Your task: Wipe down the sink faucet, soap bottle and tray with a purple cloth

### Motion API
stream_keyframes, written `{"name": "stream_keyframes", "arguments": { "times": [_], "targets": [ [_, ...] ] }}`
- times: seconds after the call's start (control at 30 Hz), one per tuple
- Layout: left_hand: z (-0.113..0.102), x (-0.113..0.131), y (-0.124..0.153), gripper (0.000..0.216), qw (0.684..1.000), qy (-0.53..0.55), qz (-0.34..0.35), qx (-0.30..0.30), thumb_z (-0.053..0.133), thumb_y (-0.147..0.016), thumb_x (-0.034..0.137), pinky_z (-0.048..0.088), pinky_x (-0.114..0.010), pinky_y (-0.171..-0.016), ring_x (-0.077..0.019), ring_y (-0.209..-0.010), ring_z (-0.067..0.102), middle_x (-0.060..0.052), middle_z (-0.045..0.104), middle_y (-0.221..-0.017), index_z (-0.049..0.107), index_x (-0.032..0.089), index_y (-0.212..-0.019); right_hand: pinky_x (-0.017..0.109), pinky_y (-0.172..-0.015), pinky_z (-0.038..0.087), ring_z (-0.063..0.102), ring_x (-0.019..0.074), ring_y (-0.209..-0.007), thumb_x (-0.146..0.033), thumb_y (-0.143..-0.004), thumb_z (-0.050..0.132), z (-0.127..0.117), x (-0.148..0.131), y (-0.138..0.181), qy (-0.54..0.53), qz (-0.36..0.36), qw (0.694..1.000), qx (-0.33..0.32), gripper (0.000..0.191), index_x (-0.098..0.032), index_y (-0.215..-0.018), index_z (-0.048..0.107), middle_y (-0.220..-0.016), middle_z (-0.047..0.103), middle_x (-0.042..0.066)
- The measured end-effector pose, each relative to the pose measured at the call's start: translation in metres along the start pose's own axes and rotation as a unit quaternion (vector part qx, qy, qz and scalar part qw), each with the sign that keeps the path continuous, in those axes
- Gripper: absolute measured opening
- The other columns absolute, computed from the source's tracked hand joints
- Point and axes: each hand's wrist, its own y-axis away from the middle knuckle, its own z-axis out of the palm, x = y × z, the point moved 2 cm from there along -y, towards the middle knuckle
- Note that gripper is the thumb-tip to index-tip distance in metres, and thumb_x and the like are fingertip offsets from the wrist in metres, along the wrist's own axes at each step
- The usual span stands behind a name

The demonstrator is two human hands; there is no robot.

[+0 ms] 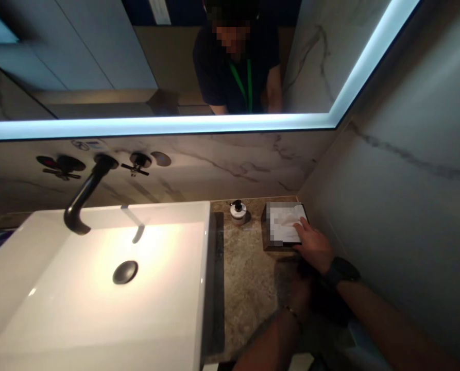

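My right hand (313, 248), with a dark watch on the wrist, rests its fingers on the white top of a dark tissue box (282, 226) in the back right corner of the stone counter (245, 273). It looks pinched on a white tissue at the box opening, though blur hides the detail. My left hand (297, 288) hovers low over the counter just in front of the box, dark and blurred, with a thin bracelet on the wrist; it seems to hold nothing.
A white rectangular basin (98, 288) fills the left, with a black wall spout (83, 198) and cross handles above. A small soap bottle (238, 211) stands behind. A lit mirror (168, 62) reflects a person. A marble wall closes the right side.
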Motion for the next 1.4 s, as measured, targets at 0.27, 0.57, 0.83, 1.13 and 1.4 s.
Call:
{"name": "stream_keyframes", "arguments": {
  "times": [0.27, 0.57, 0.83, 1.13, 1.4],
  "targets": [
    [-0.122, 0.059, 0.075, 0.037, 0.939, -0.262, 0.025, 0.22, 0.058, -0.074, 0.022, 0.051, -0.042, -0.093, -0.0293, -0.1, 0.065, -0.016, 0.069, -0.105, 0.067, 0.011, -0.108, 0.041, -0.103, 0.048, 0.049, 0.0321, -0.123, -0.015, -0.08, 0.077, 0.004, 0.017, -0.035, -0.012, -0.074, 0.997, 0.033, 0.063, -0.013, -0.138, 0.051, -0.154, 0.028, 0.009],
    [-0.144, 0.245, 0.052, 0.04, 0.562, -0.735, 0.224, 0.305, 0.041, -0.094, 0.015, 0.046, -0.041, -0.099, -0.0273, -0.119, 0.052, -0.012, 0.055, -0.133, 0.058, 0.022, -0.13, 0.043, -0.1, 0.05, 0.051, 0.0339, -0.12, -0.01, -0.078, 0.077, -0.005, 0.008, -0.039, -0.028, -0.073, 0.996, 0.031, 0.061, -0.012, -0.135, 0.053, -0.153, 0.029, 0.012],
    [-0.176, 0.262, 0.004, 0.036, 0.547, -0.799, 0.161, 0.19, 0.038, -0.091, 0.01, 0.054, -0.036, -0.077, -0.0282, -0.094, 0.069, -0.015, 0.071, -0.099, 0.067, 0.014, -0.113, 0.043, -0.101, 0.05, 0.05, 0.0342, -0.121, -0.008, -0.075, 0.075, -0.001, 0.001, -0.044, -0.055, -0.029, 0.996, 0.059, 0.063, -0.016, -0.134, 0.055, -0.154, 0.029, 0.007],
    [-0.183, 0.279, -0.002, 0.044, 0.527, -0.832, 0.149, 0.094, 0.035, -0.091, 0.013, 0.051, -0.037, -0.09, -0.0291, -0.106, 0.067, -0.017, 0.071, -0.11, 0.066, 0.014, -0.122, 0.038, -0.12, 0.026, 0.013, 0.024, -0.146, -0.003, -0.081, 0.057, 0.049, -0.009, 0.064, -0.132, 0.035, 0.981, 0.138, 0.072, -0.013, -0.15, 0.036, -0.158, 0.014, 0.01],
    [-0.132, 0.264, 0.025, 0.035, 0.456, -0.85, 0.259, 0.038, 0.04, -0.093, 0.025, 0.05, -0.041, -0.088, -0.0321, -0.106, 0.062, -0.016, 0.068, -0.107, 0.067, 0.013, -0.114, 0.039, -0.086, 0.06, 0.056, 0.021, -0.119, -0.019, -0.1, 0.038, 0.044, 0.009, 0.296, -0.022, 0.082, 0.954, 0.288, 0.056, -0.025, -0.154, 0.025, -0.136, 0.052, 0.006]
  ]
}}
